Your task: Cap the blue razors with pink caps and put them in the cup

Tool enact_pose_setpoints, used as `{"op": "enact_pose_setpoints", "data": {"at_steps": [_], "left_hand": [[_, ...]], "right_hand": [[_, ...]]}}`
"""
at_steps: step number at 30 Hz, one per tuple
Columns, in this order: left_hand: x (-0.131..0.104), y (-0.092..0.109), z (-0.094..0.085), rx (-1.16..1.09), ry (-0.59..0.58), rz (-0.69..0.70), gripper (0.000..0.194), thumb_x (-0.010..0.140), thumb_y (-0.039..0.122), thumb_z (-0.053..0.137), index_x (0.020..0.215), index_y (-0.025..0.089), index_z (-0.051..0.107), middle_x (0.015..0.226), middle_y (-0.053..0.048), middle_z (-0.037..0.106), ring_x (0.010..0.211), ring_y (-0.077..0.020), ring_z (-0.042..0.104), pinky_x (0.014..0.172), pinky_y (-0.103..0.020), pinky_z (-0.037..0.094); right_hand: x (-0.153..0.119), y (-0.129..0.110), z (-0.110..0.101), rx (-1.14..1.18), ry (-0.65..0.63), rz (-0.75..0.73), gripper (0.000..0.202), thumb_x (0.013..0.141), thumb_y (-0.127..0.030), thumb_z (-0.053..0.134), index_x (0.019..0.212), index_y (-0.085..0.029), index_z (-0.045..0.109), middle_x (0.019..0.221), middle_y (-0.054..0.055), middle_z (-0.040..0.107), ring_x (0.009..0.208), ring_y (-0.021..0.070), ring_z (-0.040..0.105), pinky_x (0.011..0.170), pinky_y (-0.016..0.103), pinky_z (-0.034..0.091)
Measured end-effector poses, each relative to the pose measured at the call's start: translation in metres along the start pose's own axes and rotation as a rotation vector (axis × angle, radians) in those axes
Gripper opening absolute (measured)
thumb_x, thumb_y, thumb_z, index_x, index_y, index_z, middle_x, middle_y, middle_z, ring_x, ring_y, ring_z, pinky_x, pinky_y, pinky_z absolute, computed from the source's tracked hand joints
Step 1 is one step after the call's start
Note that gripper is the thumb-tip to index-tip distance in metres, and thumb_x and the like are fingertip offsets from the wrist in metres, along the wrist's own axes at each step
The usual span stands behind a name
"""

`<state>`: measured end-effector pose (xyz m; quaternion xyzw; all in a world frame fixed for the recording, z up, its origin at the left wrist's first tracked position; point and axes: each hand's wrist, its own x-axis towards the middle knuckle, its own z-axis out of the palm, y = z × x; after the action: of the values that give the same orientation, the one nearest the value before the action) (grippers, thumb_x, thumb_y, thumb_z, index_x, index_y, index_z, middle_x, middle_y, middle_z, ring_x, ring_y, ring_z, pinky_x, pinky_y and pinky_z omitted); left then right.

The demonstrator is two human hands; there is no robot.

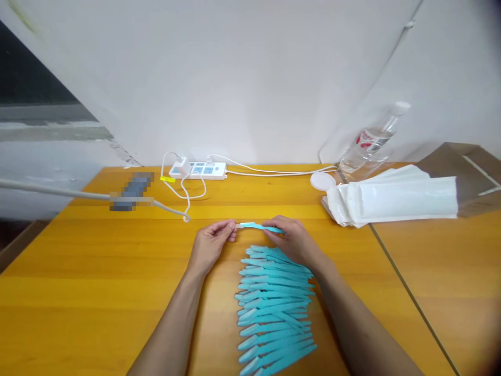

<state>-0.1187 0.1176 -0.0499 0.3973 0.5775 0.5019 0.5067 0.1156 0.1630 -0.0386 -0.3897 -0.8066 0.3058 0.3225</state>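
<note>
A slim turquoise eyebrow razor (256, 226) is held level between my hands, above the wooden table. My right hand (291, 236) is closed around its handle end. At the other end, my left hand (214, 241) pinches a small pale piece, perhaps a clear cap, at the tip of the blade; the fingers partly hide it. Just below my hands lies a long row of similar turquoise razors (270, 303), overlapping side by side with their blade ends to the left. A few of them lie crosswise over the others.
A white power strip (217, 171) with plugs and cables stands by the wall. To the left lies a blurred phone (133, 190). White packets (407, 201), a round white lid (322, 181), a plastic bottle (368, 143) and an open cardboard box (450, 162) are at the right.
</note>
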Motion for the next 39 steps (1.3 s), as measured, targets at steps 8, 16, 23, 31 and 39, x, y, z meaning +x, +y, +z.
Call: {"op": "enact_pose_setpoints", "data": {"at_steps": [8, 16, 23, 31, 39], "left_hand": [[0.003, 0.007, -0.016, 0.324, -0.114, 0.049, 0.039, 0.091, 0.052, 0.057, 0.084, 0.014, 0.067, 0.067, 0.002, 0.057, 0.061, -0.0105, 0.051, 0.06, -0.022, 0.04], [-0.002, 0.009, -0.011, 0.412, -0.182, 0.079, 0.041, 0.09, 0.055, 0.054, 0.083, 0.015, 0.064, 0.067, 0.002, 0.053, 0.061, -0.0117, 0.045, 0.056, -0.022, 0.035], [-0.002, 0.008, -0.011, 0.425, -0.18, 0.084, 0.041, 0.09, 0.053, 0.055, 0.084, 0.015, 0.067, 0.067, 0.002, 0.056, 0.061, -0.0113, 0.047, 0.056, -0.022, 0.036], [-0.032, 0.031, 0.011, 0.432, -0.353, 0.117, 0.034, 0.092, 0.046, 0.056, 0.089, 0.017, 0.073, 0.085, -0.005, 0.07, 0.078, -0.0173, 0.06, 0.071, -0.025, 0.045], [-0.072, 0.033, -0.004, 0.531, -0.223, 0.218, 0.028, 0.091, 0.043, 0.06, 0.099, 0.022, 0.076, 0.086, -0.004, 0.066, 0.079, -0.0173, 0.06, 0.072, -0.026, 0.045]], "right_hand": [[-0.002, 0.006, 0.0, -0.019, -0.047, 0.005, 0.017, 0.094, -0.022, 0.058, 0.105, -0.022, 0.07, 0.095, 0.005, 0.072, 0.086, 0.0173, 0.066, 0.079, 0.029, 0.051], [-0.001, -0.002, -0.005, -0.022, -0.101, -0.003, 0.019, 0.095, -0.023, 0.056, 0.107, -0.022, 0.07, 0.092, 0.005, 0.07, 0.084, 0.0169, 0.064, 0.078, 0.029, 0.05], [0.0, -0.003, -0.004, -0.013, -0.116, -0.022, 0.017, 0.095, -0.023, 0.056, 0.104, -0.021, 0.07, 0.091, 0.005, 0.071, 0.083, 0.0167, 0.065, 0.078, 0.029, 0.05], [-0.028, -0.032, -0.024, -0.127, -0.189, 0.057, 0.019, 0.095, -0.029, 0.057, 0.109, -0.023, 0.069, 0.1, 0.006, 0.074, 0.091, 0.0205, 0.068, 0.082, 0.033, 0.052], [-0.074, -0.043, -0.05, -0.235, -0.036, -0.03, 0.02, 0.089, -0.037, 0.066, 0.104, -0.024, 0.071, 0.101, 0.009, 0.072, 0.094, 0.0234, 0.067, 0.085, 0.038, 0.054]]}}
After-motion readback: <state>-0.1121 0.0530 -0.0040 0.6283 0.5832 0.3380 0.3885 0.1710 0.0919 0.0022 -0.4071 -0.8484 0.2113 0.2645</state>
